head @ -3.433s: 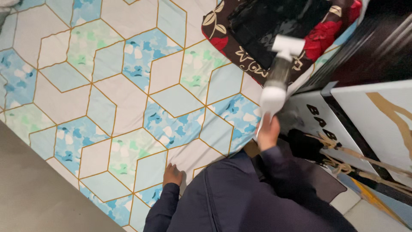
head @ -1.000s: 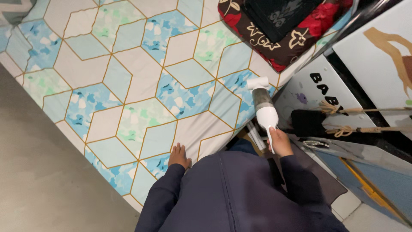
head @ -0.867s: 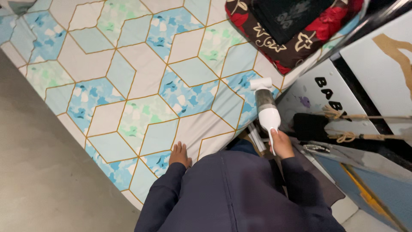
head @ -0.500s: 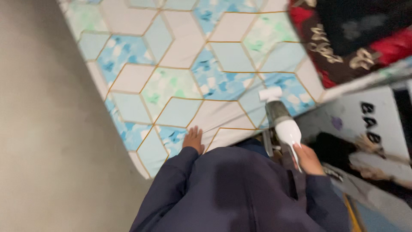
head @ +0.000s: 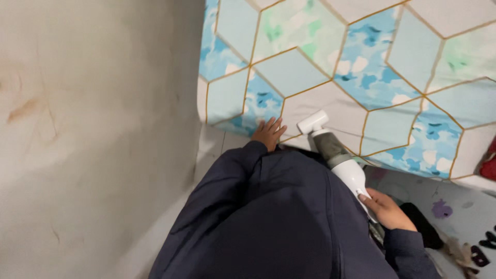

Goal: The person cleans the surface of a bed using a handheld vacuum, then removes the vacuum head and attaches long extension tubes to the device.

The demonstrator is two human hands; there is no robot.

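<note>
My right hand [head: 385,207] grips the handle of a white handheld vacuum [head: 338,157] with a grey dust cup; its nozzle rests on the edge of the bed sheet [head: 356,67], which is patterned with blue, green and cream hexagons outlined in gold. My left hand [head: 268,133] lies flat, fingers spread, on the sheet's near edge just left of the nozzle. Dark blue jacket sleeves cover both my arms.
A plain beige wall [head: 93,129] fills the left, close beside the bed's corner. A strip of pale floor [head: 212,150] runs between wall and bed. A white panel with purple shapes and dark lettering [head: 454,217] stands at the lower right, and a red cushion's edge [head: 490,168] shows at far right.
The view has swung left toward the wall. The vacuum nozzle has moved left along the sheet's edge, close to my left hand. The dark floral cushion has almost left the view.
</note>
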